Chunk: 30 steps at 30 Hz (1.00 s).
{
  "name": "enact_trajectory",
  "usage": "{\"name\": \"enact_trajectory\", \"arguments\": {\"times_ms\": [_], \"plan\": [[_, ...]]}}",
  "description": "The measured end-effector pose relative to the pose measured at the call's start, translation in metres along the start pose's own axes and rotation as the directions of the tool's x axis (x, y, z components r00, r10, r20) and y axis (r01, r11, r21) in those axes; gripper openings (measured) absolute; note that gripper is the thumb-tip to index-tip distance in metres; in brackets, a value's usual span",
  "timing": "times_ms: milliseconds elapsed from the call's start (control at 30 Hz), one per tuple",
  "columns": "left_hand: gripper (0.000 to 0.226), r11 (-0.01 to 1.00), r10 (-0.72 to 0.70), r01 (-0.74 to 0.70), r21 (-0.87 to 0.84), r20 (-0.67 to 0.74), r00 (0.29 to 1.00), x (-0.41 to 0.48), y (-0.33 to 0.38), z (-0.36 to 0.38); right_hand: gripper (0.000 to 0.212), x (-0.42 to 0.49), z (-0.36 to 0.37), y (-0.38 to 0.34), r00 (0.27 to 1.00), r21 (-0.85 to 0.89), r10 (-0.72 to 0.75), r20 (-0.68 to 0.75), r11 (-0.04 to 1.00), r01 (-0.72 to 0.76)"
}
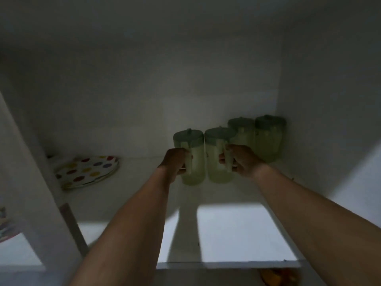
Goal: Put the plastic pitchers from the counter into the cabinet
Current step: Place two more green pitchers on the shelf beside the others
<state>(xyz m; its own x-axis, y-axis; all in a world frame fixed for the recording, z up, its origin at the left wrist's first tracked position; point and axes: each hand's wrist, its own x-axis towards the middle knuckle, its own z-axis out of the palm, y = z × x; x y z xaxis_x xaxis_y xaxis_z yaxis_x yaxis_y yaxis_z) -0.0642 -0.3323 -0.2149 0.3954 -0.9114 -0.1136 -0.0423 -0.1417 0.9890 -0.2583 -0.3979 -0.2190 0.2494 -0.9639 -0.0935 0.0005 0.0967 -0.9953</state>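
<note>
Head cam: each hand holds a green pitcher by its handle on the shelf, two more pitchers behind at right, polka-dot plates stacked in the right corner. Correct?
Not quite. The head view shows the polka-dot plates at the shelf's left side, not the right corner. The rest holds: left hand and right hand each grip a green pitcher's handle, with two more pitchers behind at right.

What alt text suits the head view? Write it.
Both hands hold green pitchers by their handles on a cabinet shelf: left hand, right hand. Two more pitchers stand behind; dotted plates lie left.
</note>
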Motion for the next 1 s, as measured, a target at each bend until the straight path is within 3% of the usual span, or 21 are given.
{"name": "enact_trajectory", "arguments": {"times_ms": [233,400,533,667,800,1000], "plan": [[0.011,0.999,-0.044,0.044,-0.010,-0.015,0.999,0.073,0.009,0.002,0.024,0.070,0.018,-0.012,0.998,-0.032,0.046,-0.050,0.998,-0.047],[0.031,0.997,-0.082,0.082,0.002,-0.047,0.995,0.106,0.012,0.013,0.027,0.106,0.021,-0.011,0.995,-0.082,0.074,-0.064,0.994,-0.079],[0.023,0.996,-0.071,0.075,0.055,-0.067,0.995,0.116,0.014,0.016,0.030,0.121,0.022,-0.009,0.995,-0.086,0.091,-0.050,0.992,-0.095],[0.026,0.989,-0.023,0.037,0.143,-0.102,0.995,0.105,0.014,0.013,0.052,0.122,0.021,-0.006,0.995,-0.154,0.081,-0.058,0.984,-0.089],[0.043,0.976,0.032,0.005,0.218,-0.164,0.986,0.081,0.014,0.006,0.080,0.105,0.017,-0.007,0.985,-0.305,-0.005,-0.173,0.951,-0.048],[0.033,0.955,0.098,-0.040,0.295,-0.186,0.978,-0.002,0.021,-0.001,0.083,0.054,0.003,-0.009,0.979,-0.445,-0.143,-0.142,0.893,0.066]]}}
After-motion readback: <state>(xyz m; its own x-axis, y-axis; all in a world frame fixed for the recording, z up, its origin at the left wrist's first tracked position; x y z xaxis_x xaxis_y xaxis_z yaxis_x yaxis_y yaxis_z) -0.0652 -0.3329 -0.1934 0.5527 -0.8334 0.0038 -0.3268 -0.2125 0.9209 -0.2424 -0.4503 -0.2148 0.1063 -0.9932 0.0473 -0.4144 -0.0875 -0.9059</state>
